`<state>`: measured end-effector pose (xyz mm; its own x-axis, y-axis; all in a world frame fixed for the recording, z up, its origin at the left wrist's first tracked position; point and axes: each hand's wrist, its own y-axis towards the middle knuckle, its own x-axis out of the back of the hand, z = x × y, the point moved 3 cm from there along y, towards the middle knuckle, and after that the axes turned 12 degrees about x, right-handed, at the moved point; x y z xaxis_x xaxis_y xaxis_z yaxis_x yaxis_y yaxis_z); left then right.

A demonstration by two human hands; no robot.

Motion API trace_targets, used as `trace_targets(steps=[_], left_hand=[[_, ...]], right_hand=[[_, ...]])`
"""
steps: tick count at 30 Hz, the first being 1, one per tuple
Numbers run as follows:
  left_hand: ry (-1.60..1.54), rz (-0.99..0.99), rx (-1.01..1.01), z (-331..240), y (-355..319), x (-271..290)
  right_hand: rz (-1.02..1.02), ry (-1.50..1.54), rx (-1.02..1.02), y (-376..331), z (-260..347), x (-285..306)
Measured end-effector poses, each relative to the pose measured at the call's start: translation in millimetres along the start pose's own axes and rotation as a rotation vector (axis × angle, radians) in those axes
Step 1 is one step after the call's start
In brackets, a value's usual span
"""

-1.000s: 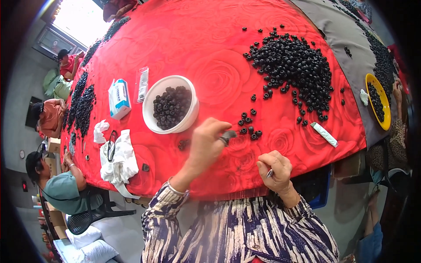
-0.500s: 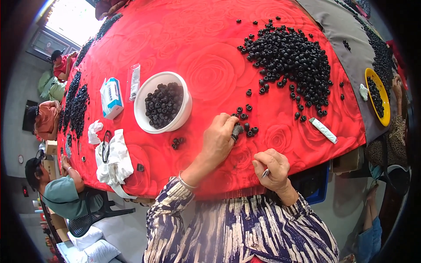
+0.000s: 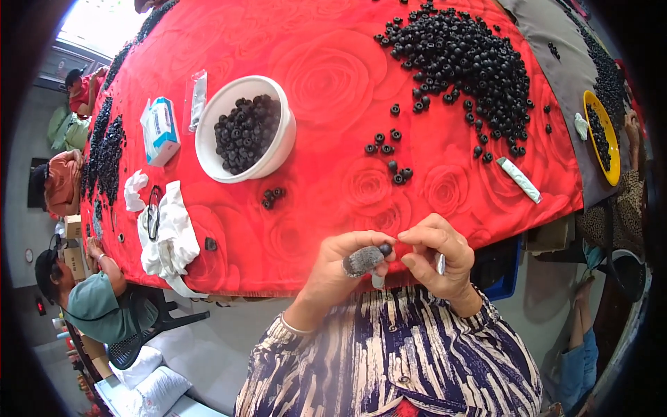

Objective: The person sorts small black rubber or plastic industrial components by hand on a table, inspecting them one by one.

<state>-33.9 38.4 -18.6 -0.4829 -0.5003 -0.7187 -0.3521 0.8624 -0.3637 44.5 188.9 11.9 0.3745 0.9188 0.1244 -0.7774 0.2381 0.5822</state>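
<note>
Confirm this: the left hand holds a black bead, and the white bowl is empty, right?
The white bowl isn't empty: the head view shows a heap of black beads in it. The left hand does hold a black bead.

On the tabletop (image 3: 319,187), a bowl (image 3: 281,149) with beads (image 3: 246,135) in it stands left of centre, a box (image 3: 162,132) to its left, a packet (image 3: 199,101) between the two toward the back and a cloth (image 3: 170,240) nearer the front. A pile (image 3: 462,66) spreads across the back right, a sachet (image 3: 520,181) before it, while the left hand (image 3: 332,270) and right hand (image 3: 445,254) sit side by side near the front edge. Farther right, a plate (image 3: 614,165) lies on a neighbouring tabletop (image 3: 559,83).
</note>
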Motion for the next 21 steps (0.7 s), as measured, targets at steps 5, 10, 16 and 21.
trace_targets(steps=[5,10,16,21], left_hand=[[-0.064,0.023,0.078,16,-8,1],[-0.059,0.004,0.127,21,-10,-3],[-0.060,0.019,0.207,23,-10,2],[-0.250,-0.047,0.332,33,-6,1]], right_hand=[[0.049,0.051,0.039,-6,-3,-5],[0.076,0.022,0.079,-12,-5,-9],[0.076,-0.004,0.075,-13,0,-11],[0.097,-0.086,0.090,-14,-1,-9]])
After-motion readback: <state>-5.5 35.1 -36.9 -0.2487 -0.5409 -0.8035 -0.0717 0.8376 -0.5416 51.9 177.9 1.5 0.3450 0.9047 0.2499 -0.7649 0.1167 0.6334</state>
